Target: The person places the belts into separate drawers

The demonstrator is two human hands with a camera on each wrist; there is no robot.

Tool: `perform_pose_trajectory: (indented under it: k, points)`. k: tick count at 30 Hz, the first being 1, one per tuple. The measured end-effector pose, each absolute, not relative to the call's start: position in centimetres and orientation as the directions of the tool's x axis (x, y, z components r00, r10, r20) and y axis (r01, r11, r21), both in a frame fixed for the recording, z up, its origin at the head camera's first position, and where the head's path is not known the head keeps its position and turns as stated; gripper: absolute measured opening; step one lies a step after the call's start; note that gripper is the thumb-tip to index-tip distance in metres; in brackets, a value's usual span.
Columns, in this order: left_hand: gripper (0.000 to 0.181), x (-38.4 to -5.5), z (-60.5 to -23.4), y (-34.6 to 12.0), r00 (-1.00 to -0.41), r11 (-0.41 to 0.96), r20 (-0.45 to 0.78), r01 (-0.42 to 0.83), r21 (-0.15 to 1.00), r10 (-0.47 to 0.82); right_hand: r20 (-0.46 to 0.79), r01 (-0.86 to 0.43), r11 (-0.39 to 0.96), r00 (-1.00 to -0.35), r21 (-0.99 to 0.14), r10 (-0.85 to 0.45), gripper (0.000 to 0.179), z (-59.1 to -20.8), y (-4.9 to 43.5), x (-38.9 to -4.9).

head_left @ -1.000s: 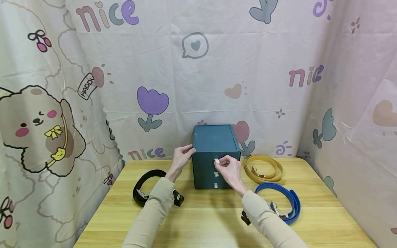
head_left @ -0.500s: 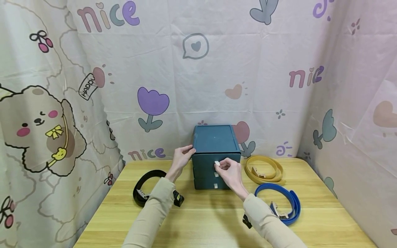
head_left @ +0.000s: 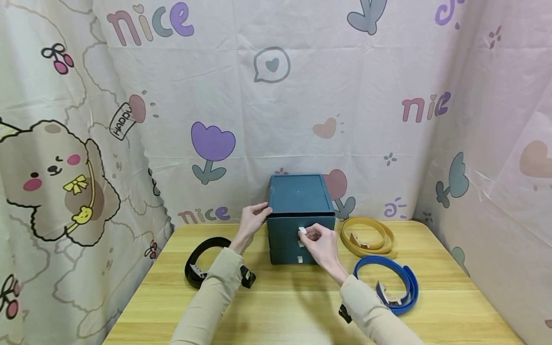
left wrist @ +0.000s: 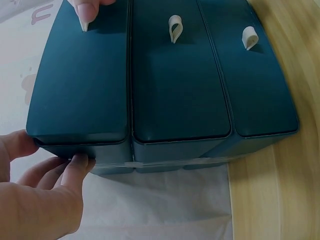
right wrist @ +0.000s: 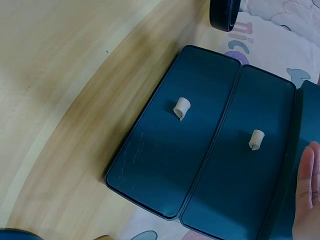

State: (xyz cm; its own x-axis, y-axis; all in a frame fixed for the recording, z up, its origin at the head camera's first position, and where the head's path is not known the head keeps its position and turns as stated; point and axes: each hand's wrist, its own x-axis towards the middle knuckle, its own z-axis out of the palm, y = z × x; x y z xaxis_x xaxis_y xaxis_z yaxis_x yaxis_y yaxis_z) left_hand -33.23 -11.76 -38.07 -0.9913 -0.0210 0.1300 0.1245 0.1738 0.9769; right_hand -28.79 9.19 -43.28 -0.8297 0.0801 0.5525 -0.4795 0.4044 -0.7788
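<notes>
A dark teal desktop drawer box (head_left: 300, 194) stands at the back of the table, its drawers stacked in a column. Each drawer front bears a small white loop tab. My right hand (head_left: 321, 244) pinches the top drawer's pull tab (head_left: 303, 230) between thumb and fingers. That top drawer (left wrist: 82, 85) sticks out a little, leaving a dark gap under the lid. At the upper left corner, my left hand (head_left: 251, 221) holds the box; in the left wrist view its bent fingers (left wrist: 75, 172) lie against the side. Only part of the right hand (right wrist: 306, 195) shows in the right wrist view.
A coiled black belt (head_left: 192, 268) lies to the left on the wooden table (head_left: 276, 311). On the right are a coiled yellow belt (head_left: 390, 235) and a blue belt (head_left: 411, 282) with a metal buckle. A printed curtain (head_left: 276, 120) hangs close behind the box.
The top drawer has slid slightly forward, and a gap has appeared beneath the lid. My right hand has moved a little toward me with the tab. The left hand stays at the corner.
</notes>
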Motion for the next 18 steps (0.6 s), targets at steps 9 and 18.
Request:
perform_pose_trajectory:
  k: [9,18]
  points:
    - [0.043,-32.98,-37.96,-11.71,-0.992,0.178,0.124,0.119,0.977,-0.018,0.591,-0.522,0.387,-0.803,-0.761,0.08,0.009,-43.73,9.28,-28.25]
    - [0.043,-32.95,-37.9,-11.77,-0.991,0.181,0.135,0.131,0.975,-0.011,0.621,-0.562,0.356,-0.781,-0.747,0.07,0.007,-44.02,9.32,-27.73]
